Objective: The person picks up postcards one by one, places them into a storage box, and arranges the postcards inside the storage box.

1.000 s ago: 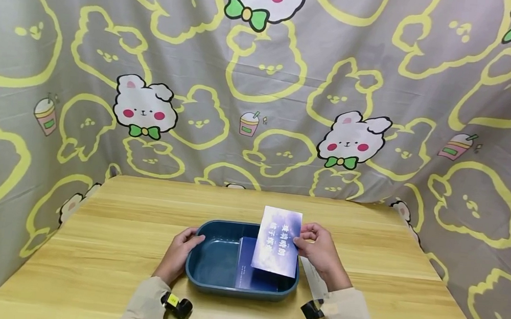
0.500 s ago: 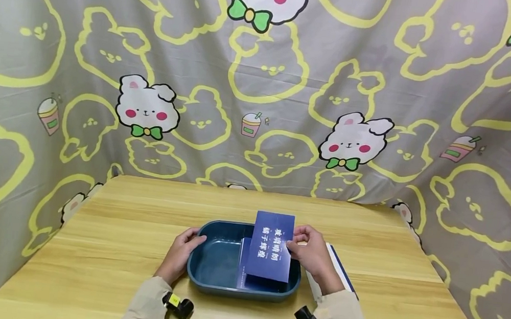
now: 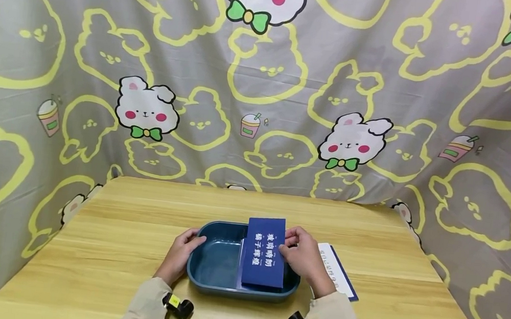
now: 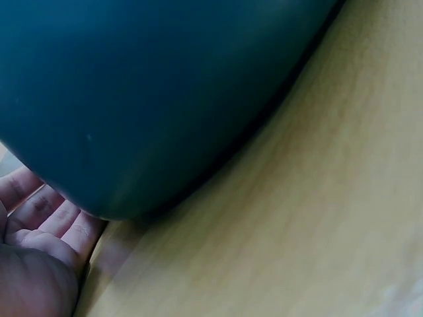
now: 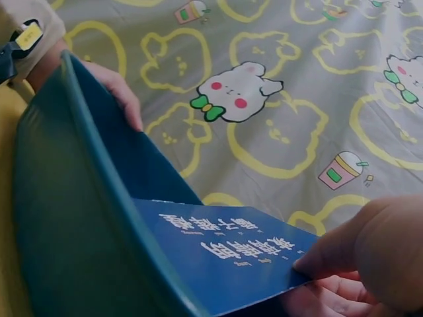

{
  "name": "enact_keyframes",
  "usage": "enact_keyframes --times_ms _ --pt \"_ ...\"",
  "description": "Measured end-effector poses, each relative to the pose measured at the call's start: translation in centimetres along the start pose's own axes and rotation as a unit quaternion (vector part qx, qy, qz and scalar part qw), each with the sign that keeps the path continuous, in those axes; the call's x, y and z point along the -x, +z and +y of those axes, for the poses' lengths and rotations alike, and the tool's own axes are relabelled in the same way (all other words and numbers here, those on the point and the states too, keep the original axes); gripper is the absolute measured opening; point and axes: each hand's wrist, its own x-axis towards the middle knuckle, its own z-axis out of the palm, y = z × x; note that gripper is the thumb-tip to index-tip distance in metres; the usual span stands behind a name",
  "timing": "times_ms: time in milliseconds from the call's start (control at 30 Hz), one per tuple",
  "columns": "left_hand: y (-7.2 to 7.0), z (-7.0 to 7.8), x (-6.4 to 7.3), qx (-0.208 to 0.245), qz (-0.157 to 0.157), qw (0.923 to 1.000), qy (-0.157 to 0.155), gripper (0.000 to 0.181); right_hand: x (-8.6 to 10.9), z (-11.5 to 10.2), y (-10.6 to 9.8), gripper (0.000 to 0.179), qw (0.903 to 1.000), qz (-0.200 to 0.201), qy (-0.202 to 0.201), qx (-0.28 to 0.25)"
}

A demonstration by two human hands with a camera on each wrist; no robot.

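Note:
A dark teal plastic basin [image 3: 214, 263] with rounded corners stands on the table. My left hand [image 3: 178, 256] grips its left end, thumb over the rim; in the left wrist view the fingers lie against the outer wall [image 4: 152, 99]. Between thumb and fingers my right hand [image 3: 304, 254] pinches the right edge of a dark blue card [image 3: 262, 278] with white characters, as the right wrist view also shows [image 5: 225, 264]. This card sits tilted over the basin's right half. Beneath it, mostly covered, a bluish printed piece [image 3: 240, 268] shows inside the basin.
Right of the basin, partly under my right wrist, lies a white card [image 3: 339, 273] with dark characters and a blue edge. The wooden table [image 3: 139, 210] ends at a patterned grey curtain [image 3: 197, 97] at the back and sides.
My right hand has moved the card left and down over the basin. Its glare is gone, so it looks dark blue. More of the white card shows. The left hand stays put.

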Motion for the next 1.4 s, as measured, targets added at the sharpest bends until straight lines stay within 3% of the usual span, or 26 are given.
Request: enact_keyframes --times_ms 433,700,1200,1400 --pt "0.0 -0.1 0.0 0.001 -0.002 1.0000 0.002 0.037 0.4 0.2 0.7 0.021 0.9940 0.004 -0.067 0.087" --pt "0.1 0.0 0.0 0.004 0.000 1.0000 0.003 0.036 0.8 0.2 1.3 0.025 0.9793 0.042 -0.115 0.161" --pt "0.1 -0.1 -0.1 0.013 0.001 0.9999 0.005 0.034 1.0 0.6 2.2 0.036 0.9555 0.080 -0.195 0.207" --pt "0.0 -0.1 -0.2 0.010 0.003 0.9999 0.001 0.034 1.4 0.4 2.3 0.028 0.9450 0.075 -0.196 0.251"
